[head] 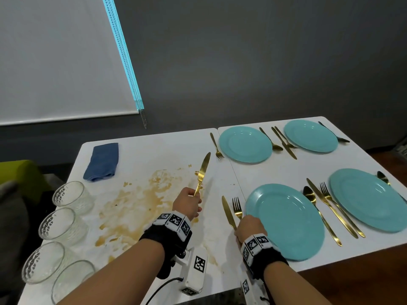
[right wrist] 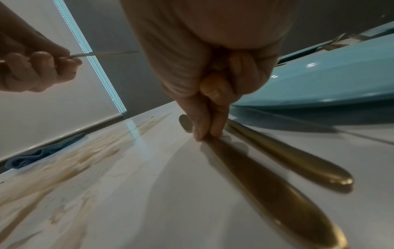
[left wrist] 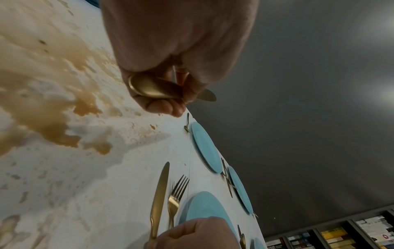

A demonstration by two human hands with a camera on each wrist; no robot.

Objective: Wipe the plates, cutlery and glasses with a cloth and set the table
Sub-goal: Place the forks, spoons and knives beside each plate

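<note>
My left hand (head: 196, 195) grips a gold knife (head: 203, 170) by its handle (left wrist: 149, 87) and holds it raised over the stained table, blade pointing away. My right hand (head: 248, 225) is down on a second gold knife (head: 228, 211) that lies flat left of the near teal plate (head: 286, 221). Two fingertips (right wrist: 199, 134) pinch this knife (right wrist: 266, 185) where blade meets handle. A gold fork (head: 237, 208) lies between that knife and the plate. A folded blue cloth (head: 102, 161) rests at the far left of the table.
A brown spill (head: 136, 205) covers the middle-left of the white table (head: 275, 170). Several empty glasses (head: 70, 194) stand along the left edge. Three more teal plates (head: 245, 144) with gold cutlery beside them lie on the right half.
</note>
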